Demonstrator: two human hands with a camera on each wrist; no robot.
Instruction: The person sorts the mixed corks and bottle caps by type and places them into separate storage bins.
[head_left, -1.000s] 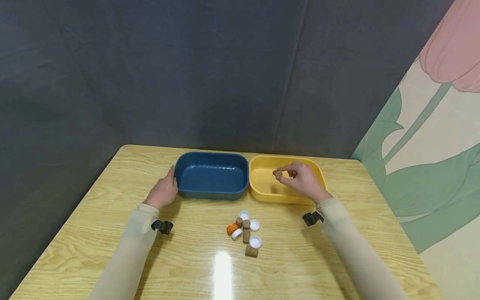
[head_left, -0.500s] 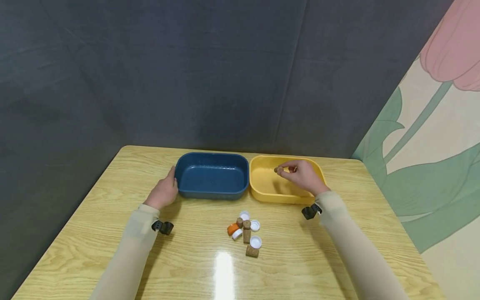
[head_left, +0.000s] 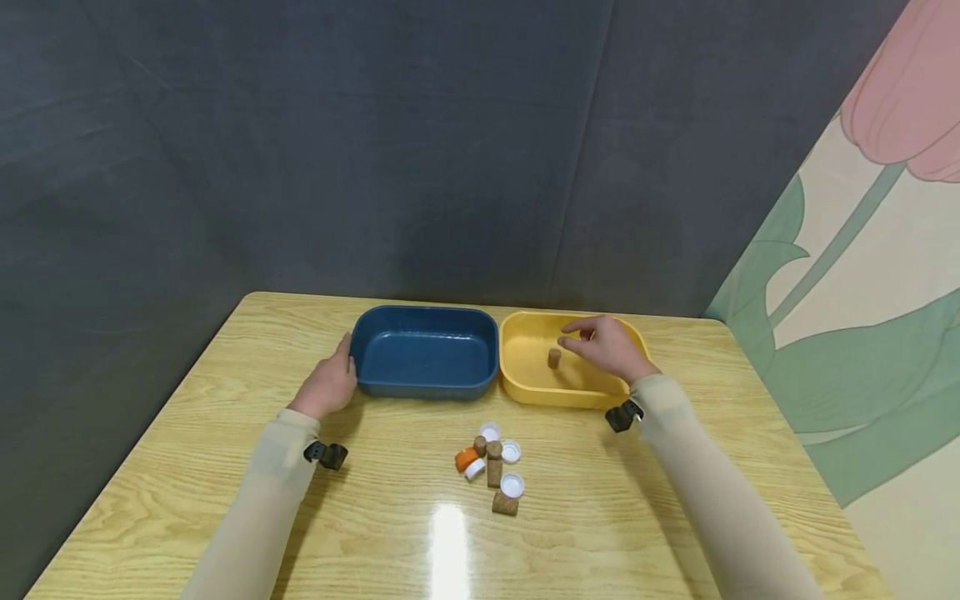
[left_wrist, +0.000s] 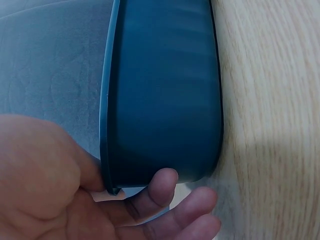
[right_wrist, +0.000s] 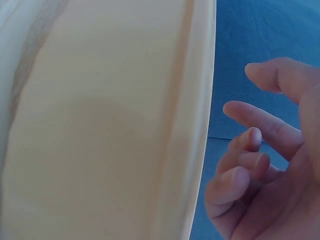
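My left hand (head_left: 327,383) grips the left end of a dark blue bin (head_left: 423,392), its thumb going over the rim and its fingers against the outside of the wall in the left wrist view. Over the yellow bin (head_left: 562,398) is my right hand (head_left: 606,346), thumb and forefinger spread apart with nothing between them. A brown cork (head_left: 553,358) shows inside that bin, a little below and left of those fingertips. From the right wrist view, the yellow bin's outer wall hides the cork.
Between the arms, a loose cluster on the wooden table (head_left: 375,517) includes several corks (head_left: 506,503), several white bottle caps (head_left: 512,484) and an orange cap (head_left: 466,458). The bins stand side by side near the back edge, before a dark cloth (head_left: 420,167).
The right hand's thumb and forefinger have parted and let go of the cork, which is now lower in the yellow bin. My left hand has stayed at the blue bin.
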